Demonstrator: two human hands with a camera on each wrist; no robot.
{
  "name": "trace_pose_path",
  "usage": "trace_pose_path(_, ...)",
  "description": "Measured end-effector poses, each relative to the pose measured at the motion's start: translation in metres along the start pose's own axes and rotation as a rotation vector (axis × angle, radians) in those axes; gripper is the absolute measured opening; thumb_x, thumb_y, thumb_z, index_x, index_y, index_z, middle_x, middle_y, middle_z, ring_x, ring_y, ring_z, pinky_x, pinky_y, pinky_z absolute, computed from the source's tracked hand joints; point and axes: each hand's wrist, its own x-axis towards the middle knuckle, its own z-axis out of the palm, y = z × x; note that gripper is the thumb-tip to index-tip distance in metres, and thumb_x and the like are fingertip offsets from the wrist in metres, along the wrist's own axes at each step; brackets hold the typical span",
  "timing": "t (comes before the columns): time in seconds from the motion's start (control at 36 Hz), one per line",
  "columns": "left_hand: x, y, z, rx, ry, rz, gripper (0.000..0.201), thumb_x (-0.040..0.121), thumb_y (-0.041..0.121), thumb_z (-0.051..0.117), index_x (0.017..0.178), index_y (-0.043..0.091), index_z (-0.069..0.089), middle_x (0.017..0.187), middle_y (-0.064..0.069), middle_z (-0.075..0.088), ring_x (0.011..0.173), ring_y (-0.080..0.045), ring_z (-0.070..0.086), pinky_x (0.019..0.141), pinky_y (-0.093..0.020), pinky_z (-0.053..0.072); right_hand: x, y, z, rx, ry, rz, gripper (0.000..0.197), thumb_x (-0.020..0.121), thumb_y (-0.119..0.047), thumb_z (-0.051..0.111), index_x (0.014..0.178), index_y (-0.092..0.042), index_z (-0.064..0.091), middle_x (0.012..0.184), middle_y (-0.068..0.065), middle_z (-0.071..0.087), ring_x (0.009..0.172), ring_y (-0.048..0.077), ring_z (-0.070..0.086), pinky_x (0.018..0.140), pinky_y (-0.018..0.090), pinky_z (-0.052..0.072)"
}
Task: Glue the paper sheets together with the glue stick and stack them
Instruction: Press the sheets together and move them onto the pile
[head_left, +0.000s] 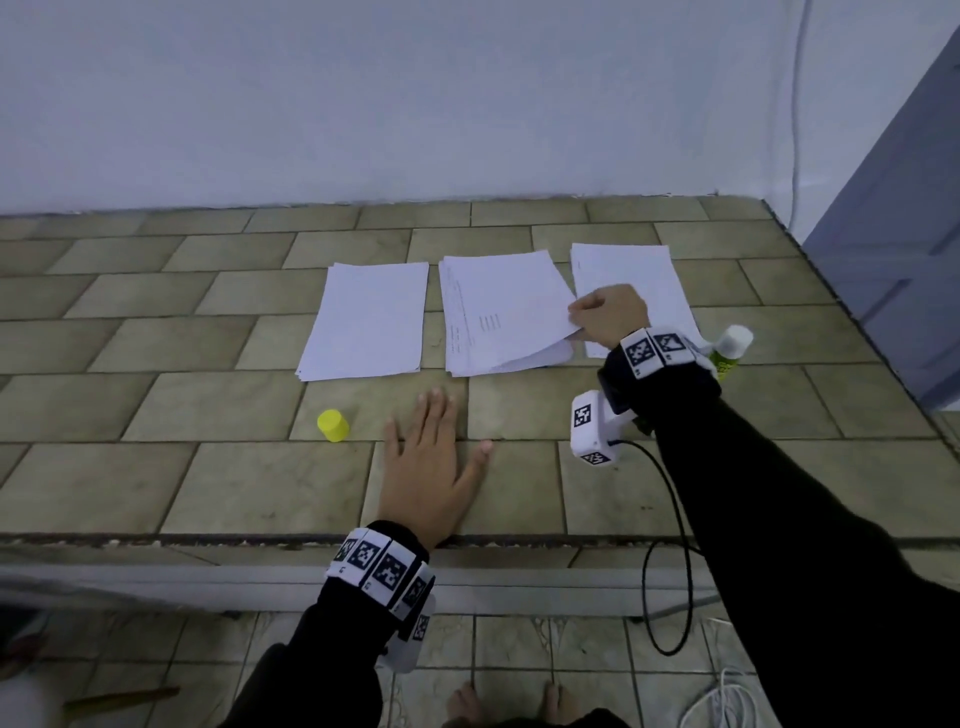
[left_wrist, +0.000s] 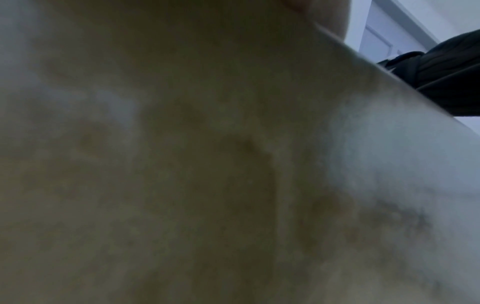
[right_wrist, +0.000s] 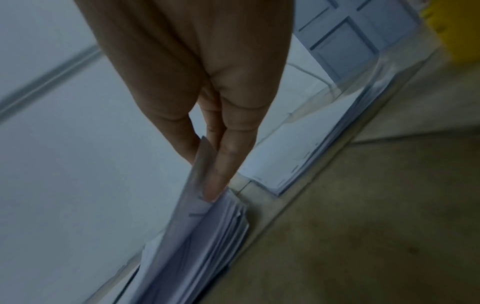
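Three piles of white paper lie side by side on the tiled counter (head_left: 208, 467): a left pile (head_left: 366, 319), a thicker middle pile (head_left: 498, 312) and a right pile (head_left: 623, 270). The right hand (head_left: 610, 317) pinches the right edge of the top sheets of the middle pile, thumb against fingers (right_wrist: 223, 164), and lifts that edge clear of the sheets below, which fan out under it. The left hand (head_left: 434, 467) lies flat and relaxed on the counter near the front edge, holding nothing; its wrist view shows only blurred tile.

The glue stick (head_left: 730, 351) stands just behind the right wrist, at the near right corner of the right pile, with white showing at its top. Its yellow cap (head_left: 333, 425) sits well apart, near the left hand, so the stick looks open and ready.

By my reading the work is at a sheet-picking step. Whether any sheets are already glued cannot be told. Spreading glue, pressing sheets together and stacking them appear still to come.
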Motion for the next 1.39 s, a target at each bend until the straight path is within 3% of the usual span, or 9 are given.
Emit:
trace_pose_path(0.11, -0.001, 0.001, -0.001, 0.006, -0.002, -0.003, 0.110, 0.074, 0.079, -0.024, 0.158, 0.018, 0.010, 0.166, 0.003, 0.000, 0.152, -0.011, -0.007, 0.122, -0.046, -0.007, -0.003, -0.001, 0.011, -0.104, -0.032, -0.016, 0.028, 0.087, -0.008, 0.058, 0.103, 0.011, 0.068, 0.102, 0.022, 0.071, 0.088, 0.030, 0.069, 0.081, 0.034, 0.055)
trace_pose_path(0.39, 0.001, 0.000, 0.000, -0.002, 0.018, 0.008, 0.108, 0.076, 0.078, -0.023, 0.157, 0.020, 0.017, 0.166, 0.003, 0.004, 0.152, -0.011, -0.005, 0.122, -0.046, -0.006, -0.006, 0.005, 0.022, -0.364, -0.115, -0.122, 0.026, 0.085, -0.005, 0.067, 0.111, -0.004, 0.067, 0.117, 0.012, 0.065, 0.110, 0.024, 0.060, 0.082, 0.023, 0.044)
trace_pose_path(0.64, 0.001, -0.001, -0.001, -0.043, 0.023, 0.012, 0.089, 0.086, 0.070, -0.001, 0.156, 0.020, 0.021, 0.165, 0.004, 0.007, 0.152, -0.009, -0.003, 0.122, -0.044, -0.007, -0.006, 0.005, 0.035, -0.507, -0.129, -0.071, 0.036, 0.087, -0.012, 0.068, 0.121, -0.007, 0.059, 0.134, 0.017, 0.041, 0.116, 0.030, 0.053, 0.093, 0.031, 0.044)
trace_pose_path(0.81, 0.002, -0.003, -0.013, -0.327, 0.015, -0.054, 0.075, 0.096, 0.065, 0.026, 0.153, 0.017, 0.030, 0.163, 0.005, 0.020, 0.150, -0.005, 0.006, 0.122, -0.038, -0.006, -0.011, 0.019, 0.026, -0.379, -0.161, -0.106, 0.030, 0.087, -0.021, 0.064, 0.116, -0.015, 0.059, 0.124, 0.016, 0.054, 0.109, 0.027, 0.055, 0.085, 0.028, 0.041)
trace_pose_path(0.92, 0.006, -0.004, -0.040, -0.474, -0.082, -0.088, 0.055, 0.101, 0.040, 0.047, 0.149, 0.014, 0.039, 0.158, 0.000, 0.033, 0.148, -0.014, 0.022, 0.121, -0.038, 0.014, -0.025, 0.022, 0.007, -0.233, -0.016, -0.186, 0.028, 0.092, -0.019, 0.057, 0.119, -0.011, 0.059, 0.121, 0.015, 0.055, 0.106, 0.029, 0.057, 0.086, 0.029, 0.042)
trace_pose_path(1.06, 0.012, 0.001, -0.107, -0.658, -0.086, -0.121, 0.040, 0.099, 0.040, 0.052, 0.135, 0.023, 0.054, 0.130, 0.012, 0.057, 0.124, -0.005, 0.050, 0.099, -0.020, 0.034, -0.059, 0.021, -0.030, -0.041, 0.258, -0.480, 0.025, 0.091, -0.014, 0.060, 0.115, -0.014, 0.058, 0.108, 0.003, 0.059, 0.077, 0.010, 0.055, 0.075, 0.023, 0.044)
trace_pose_path(1.17, 0.039, -0.009, -0.143, -0.550, 0.050, -0.113, 0.046, 0.099, 0.045, 0.050, 0.138, 0.020, 0.053, 0.134, 0.008, 0.057, 0.123, -0.007, 0.051, 0.101, -0.024, 0.035, -0.076, 0.029, -0.059, -0.078, 0.514, -0.639, 0.035, 0.084, -0.014, 0.064, 0.118, -0.011, 0.056, 0.116, 0.009, 0.056, 0.102, 0.020, 0.053, 0.089, 0.031, 0.043)
trace_pose_path(1.28, 0.081, -0.031, -0.142, -0.265, 0.022, -0.226, 0.061, 0.099, 0.051, 0.047, 0.145, 0.012, 0.042, 0.148, -0.004, 0.047, 0.134, -0.022, 0.045, 0.106, -0.035, 0.034, -0.075, 0.050, -0.078, -0.093, 0.646, -0.476, 0.059, 0.077, -0.019, 0.070, 0.129, -0.006, 0.046, 0.130, 0.013, 0.048, 0.121, 0.029, 0.043, 0.101, 0.040, 0.035)
trace_pose_path(1.39, 0.118, -0.051, -0.115, -0.024, -0.160, -0.341, 0.074, 0.097, 0.056, 0.047, 0.148, 0.004, 0.034, 0.151, -0.015, 0.042, 0.136, -0.033, 0.042, 0.108, -0.040, 0.035, -0.068, 0.069, -0.083, -0.005, 0.474, -0.128, 0.087, 0.076, -0.023, 0.079, 0.143, 0.002, 0.028, 0.142, 0.018, 0.038, 0.131, 0.031, 0.038, 0.105, 0.035, 0.032)
